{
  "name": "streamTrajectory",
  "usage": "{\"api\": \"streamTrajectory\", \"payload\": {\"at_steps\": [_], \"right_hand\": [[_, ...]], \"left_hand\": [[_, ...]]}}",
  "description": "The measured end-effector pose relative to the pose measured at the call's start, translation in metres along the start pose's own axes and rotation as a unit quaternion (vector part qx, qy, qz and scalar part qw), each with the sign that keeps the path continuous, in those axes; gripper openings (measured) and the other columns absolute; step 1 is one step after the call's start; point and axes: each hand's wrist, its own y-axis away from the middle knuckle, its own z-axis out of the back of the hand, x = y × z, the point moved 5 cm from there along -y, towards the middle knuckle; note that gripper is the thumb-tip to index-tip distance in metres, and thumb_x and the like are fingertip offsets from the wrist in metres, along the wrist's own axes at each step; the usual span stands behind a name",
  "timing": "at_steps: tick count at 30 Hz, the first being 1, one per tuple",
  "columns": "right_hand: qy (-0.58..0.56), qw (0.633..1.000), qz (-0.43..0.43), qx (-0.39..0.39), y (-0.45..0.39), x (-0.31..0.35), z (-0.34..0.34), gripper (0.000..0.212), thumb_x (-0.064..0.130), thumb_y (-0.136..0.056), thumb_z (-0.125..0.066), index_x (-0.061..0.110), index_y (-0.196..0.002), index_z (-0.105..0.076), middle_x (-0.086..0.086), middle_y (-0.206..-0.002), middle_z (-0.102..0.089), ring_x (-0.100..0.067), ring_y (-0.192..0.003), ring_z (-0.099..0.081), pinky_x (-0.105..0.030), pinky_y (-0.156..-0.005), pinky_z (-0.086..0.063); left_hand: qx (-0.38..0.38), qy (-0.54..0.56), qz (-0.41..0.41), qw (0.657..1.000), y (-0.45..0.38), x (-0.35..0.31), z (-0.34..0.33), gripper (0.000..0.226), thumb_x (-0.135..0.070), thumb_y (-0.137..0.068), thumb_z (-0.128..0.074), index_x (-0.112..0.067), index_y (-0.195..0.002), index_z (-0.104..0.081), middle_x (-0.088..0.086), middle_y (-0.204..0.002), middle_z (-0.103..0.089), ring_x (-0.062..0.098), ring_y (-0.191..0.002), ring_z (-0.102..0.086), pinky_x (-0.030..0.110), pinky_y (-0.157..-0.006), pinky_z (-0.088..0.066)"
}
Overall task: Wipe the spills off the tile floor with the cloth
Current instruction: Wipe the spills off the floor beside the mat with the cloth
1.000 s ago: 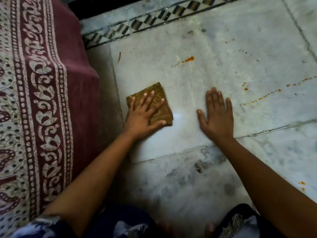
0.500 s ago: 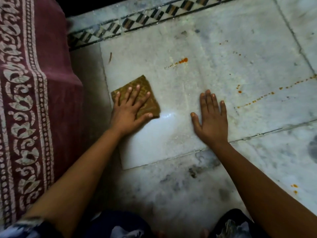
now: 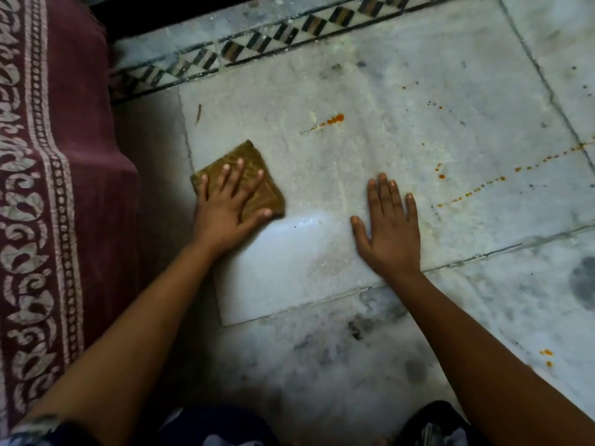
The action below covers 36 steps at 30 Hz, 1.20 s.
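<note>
Cloth handling: the cloth (image 3: 249, 175) is looking soft, light and limp; likely sliding best under a flat palm pressing on its middle.
Cloth appearance: brownish-gold, patterned, folded into a small square.
Cloth position: lying on the tile floor (image 3: 386, 91), well short of the orange spill (image 3: 335, 118).
Left hand (image 3: 225, 207): pressing on the cloth with fingers straight and spread.
Right hand (image 3: 391, 230): resting flat on bare tile, fingers extended, holding nothing.
Droplet trail (image 3: 476, 188): remaining unwiped, right of the right hand.

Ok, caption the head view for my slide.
Left hand presses a folded brown cloth onto the marble floor; right hand braces flat; orange spills remain.
</note>
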Motion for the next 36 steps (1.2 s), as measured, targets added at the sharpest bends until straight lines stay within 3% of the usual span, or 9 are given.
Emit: {"api": "streamTrajectory", "payload": {"at_steps": [3, 5, 9, 13, 20, 24, 29, 33, 36], "right_hand": [[-0.005, 1.000, -0.001, 0.008, -0.001, 0.000, 0.002, 0.066, 0.046, -0.093, -0.025, 0.009, -0.148, -0.021, -0.011, -0.155, -0.018, -0.021, -0.143, -0.017, -0.039, -0.115, -0.005], [-0.003, 1.000, 0.000, 0.011, -0.002, 0.000, 0.003, 0.066, 0.046, -0.093, -0.025, 0.009, -0.148, -0.019, -0.011, -0.155, -0.017, -0.021, -0.143, -0.016, -0.039, -0.115, -0.004], [-0.028, 1.000, 0.005, -0.003, -0.006, 0.000, 0.006, 0.066, 0.044, -0.093, -0.025, 0.008, -0.148, -0.015, -0.010, -0.155, -0.014, -0.020, -0.143, -0.014, -0.034, -0.115, -0.001], [-0.043, 0.999, -0.003, -0.033, -0.034, -0.006, 0.019, 0.065, 0.043, -0.094, -0.023, 0.007, -0.148, -0.013, -0.011, -0.156, -0.012, -0.019, -0.143, -0.010, -0.030, -0.115, 0.002], [-0.021, 0.999, -0.017, -0.031, -0.083, -0.017, 0.016, 0.069, 0.046, -0.092, -0.016, 0.006, -0.148, -0.009, -0.011, -0.157, -0.008, -0.020, -0.144, -0.006, -0.027, -0.114, 0.004], [-0.004, 0.999, -0.036, -0.030, -0.087, -0.024, 0.006, 0.070, 0.047, -0.091, -0.018, 0.006, -0.148, -0.013, -0.013, -0.156, -0.013, -0.023, -0.144, -0.011, -0.031, -0.115, 0.000], [-0.012, 0.998, -0.041, -0.036, -0.087, -0.024, 0.008, 0.069, 0.044, -0.092, -0.024, 0.004, -0.147, -0.019, -0.014, -0.154, -0.018, -0.024, -0.143, -0.016, -0.032, -0.115, -0.005], [-0.016, 0.998, -0.044, -0.037, -0.085, -0.024, 0.009, 0.068, 0.043, -0.091, -0.027, 0.003, -0.147, -0.021, -0.015, -0.154, -0.018, -0.024, -0.143, -0.016, -0.032, -0.115, -0.005], [-0.020, 0.998, -0.042, -0.041, -0.085, -0.023, 0.009, 0.068, 0.042, -0.091, -0.029, 0.003, -0.146, -0.021, -0.015, -0.154, -0.019, -0.024, -0.143, -0.016, -0.032, -0.115, -0.007]], "left_hand": [[0.006, 0.026, 0.059, 0.998, -0.045, -0.005, 0.008, 0.075, -0.075, -0.080, -0.020, -0.043, -0.146, -0.007, 0.001, -0.159, 0.002, 0.023, -0.146, 0.005, 0.049, -0.113, 0.009], [0.012, 0.033, 0.055, 0.998, -0.071, -0.026, 0.010, 0.071, -0.071, -0.084, -0.025, -0.042, -0.146, -0.007, 0.002, -0.159, 0.003, 0.023, -0.145, 0.007, 0.051, -0.113, 0.010], [0.018, 0.004, -0.036, 0.999, -0.058, -0.058, 0.000, 0.077, -0.076, -0.079, -0.016, -0.041, -0.147, -0.006, 0.001, -0.159, 0.002, 0.022, -0.145, 0.006, 0.050, -0.113, 0.009], [0.012, -0.016, -0.110, 0.994, -0.015, -0.042, -0.007, 0.078, -0.080, -0.077, -0.010, -0.041, -0.144, -0.005, 0.000, -0.158, -0.007, 0.023, -0.146, -0.004, 0.047, -0.114, 0.003], [-0.017, 0.053, 0.041, 0.998, -0.121, -0.037, 0.016, 0.064, -0.065, -0.089, -0.020, -0.038, -0.147, -0.015, 0.002, -0.159, -0.001, 0.024, -0.146, 0.003, 0.051, -0.113, 0.008], [-0.002, 0.056, 0.011, 0.998, -0.169, -0.086, 0.016, 0.060, -0.063, -0.092, -0.025, -0.041, -0.147, -0.012, 0.003, -0.159, 0.002, 0.024, -0.145, 0.008, 0.052, -0.111, 0.011], [-0.013, 0.016, -0.075, 0.997, -0.138, -0.101, 0.010, 0.064, -0.069, -0.085, -0.021, -0.047, -0.144, -0.009, 0.000, -0.159, 0.001, 0.024, -0.145, 0.006, 0.048, -0.112, 0.011], [-0.013, 0.036, -0.007, 0.999, -0.144, -0.068, 0.014, 0.063, -0.069, -0.086, -0.023, -0.047, -0.144, -0.013, 0.002, -0.159, 0.001, 0.028, -0.145, 0.007, 0.052, -0.111, 0.012], [-0.007, 0.064, 0.061, 0.996, -0.181, -0.079, 0.018, 0.063, -0.067, -0.089, -0.028, -0.043, -0.146, -0.014, 0.006, -0.159, 0.004, 0.033, -0.144, 0.010, 0.058, -0.109, 0.012]]}}
